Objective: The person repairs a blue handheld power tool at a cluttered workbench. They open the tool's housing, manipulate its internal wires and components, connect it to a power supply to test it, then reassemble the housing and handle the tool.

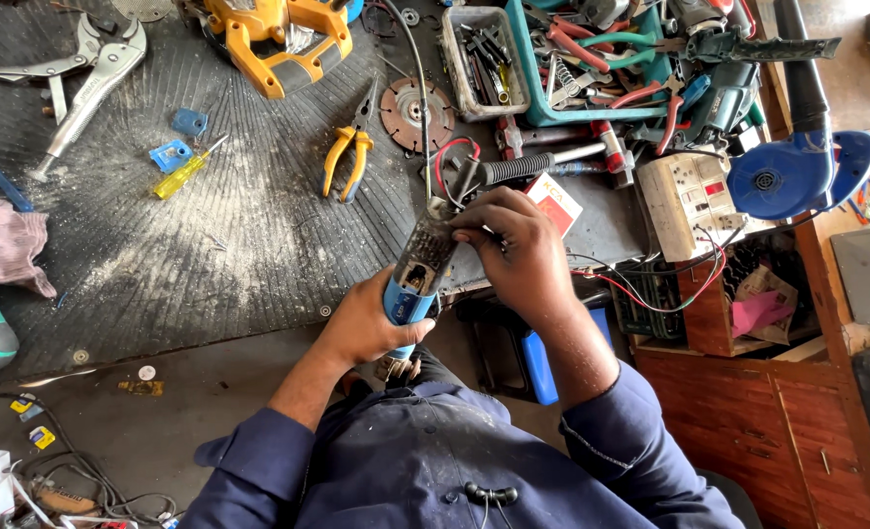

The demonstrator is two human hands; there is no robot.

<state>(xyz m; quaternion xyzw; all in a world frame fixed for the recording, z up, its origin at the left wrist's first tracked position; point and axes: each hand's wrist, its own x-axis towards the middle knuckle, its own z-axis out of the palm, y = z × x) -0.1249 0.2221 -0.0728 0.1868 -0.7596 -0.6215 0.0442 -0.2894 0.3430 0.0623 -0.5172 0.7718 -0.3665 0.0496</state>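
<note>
The left hand grips the blue-and-grey power-tool body near the ribbed black mat's near edge; the right hand pinches its far end. Loose wiring could snag, pulling free.

ribbed dark bench mat | pliers | cutting disc | yellow screwdriver

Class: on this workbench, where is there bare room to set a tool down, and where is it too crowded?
Bare mat lies between the yellow screwdriver, the yellow-handled pliers and the left hand. The tool trays at upper right are crowded.
</note>
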